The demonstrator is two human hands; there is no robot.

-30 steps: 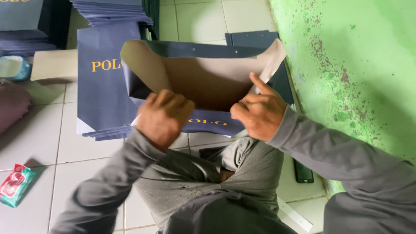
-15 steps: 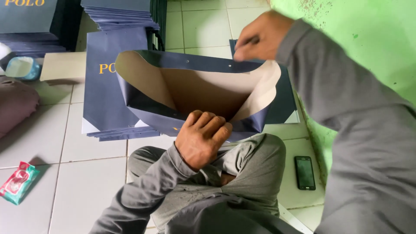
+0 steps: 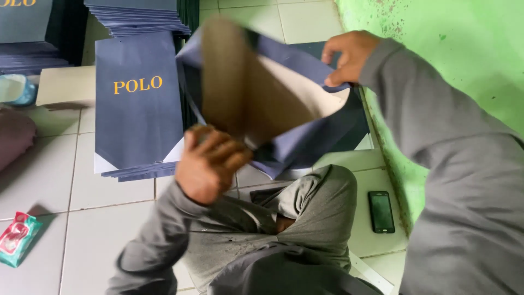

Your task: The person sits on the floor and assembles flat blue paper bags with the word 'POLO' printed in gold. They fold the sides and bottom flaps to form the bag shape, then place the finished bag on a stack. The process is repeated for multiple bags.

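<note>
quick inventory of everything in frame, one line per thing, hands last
open bag: 1, navy outside, brown inside, held up at centre, blurred
flat bags: 1 stack, navy with gold lettering, on the floor left of centre
more stacks: count unclear, navy, top edge and top left
cardboard sheet: 1, tan, floor at left
tub: 1, pale blue, far left
cloth: 1, maroon, left edge
packet: 1, teal and red, floor at lower left
phone: 1, black, floor by the wall
floor: white tiles
wall: green, at right
left hand: grips the open bag's near lower edge
right hand: pinches its far top edge
</note>
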